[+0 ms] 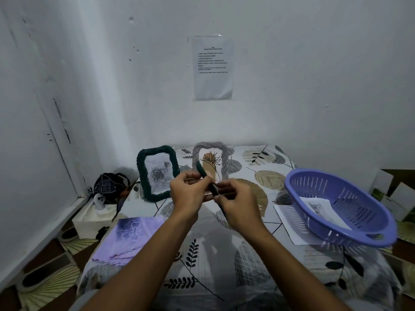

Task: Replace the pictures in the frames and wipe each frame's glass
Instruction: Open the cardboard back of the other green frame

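both the left hand (187, 187) and right hand (235, 202) grasp a dark green frame (205, 179) edge-on above the table (224, 254), which looks light and rigid with breakable glass, so it is probably best held by its rim.

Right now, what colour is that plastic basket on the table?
Purple, or lavender: the slotted basket sits at the right, clearest in the head view.

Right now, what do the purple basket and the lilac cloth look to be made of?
Purple basket: likely moulded plastic, smooth with a slight sheen, walls cut by regular slots. Lilac cloth: seems a soft, matte fabric, lying limp and flat with a wavy stitched edge; the exact fibre cannot be told.
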